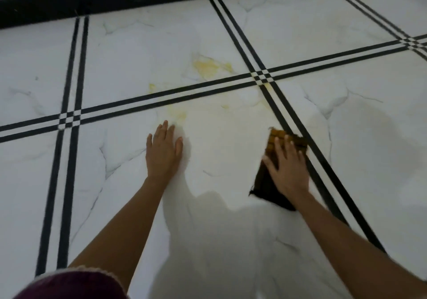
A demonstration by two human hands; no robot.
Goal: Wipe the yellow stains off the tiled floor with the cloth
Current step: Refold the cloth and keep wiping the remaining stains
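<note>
Yellow stains mark the white marble-look tiled floor (231, 160). The largest stain (208, 66) lies on the far tile, a small spot (152, 87) sits to its left, and a faint smear (178, 113) spreads just past my left fingertips. Another smear (268, 87) lies by the crossing of the black lines. My right hand (287, 167) presses flat on a dark brown cloth (265, 187) whose far end is stained yellow. The cloth lies beside a black double line. My left hand (163, 153) rests flat on the floor, fingers together, holding nothing.
Black double lines (161, 95) cross the floor in a grid. A black skirting band (92, 5) runs along the wall at the far side. A maroon garment with a white edge (74, 282) shows at the bottom left. My shadow falls between my arms.
</note>
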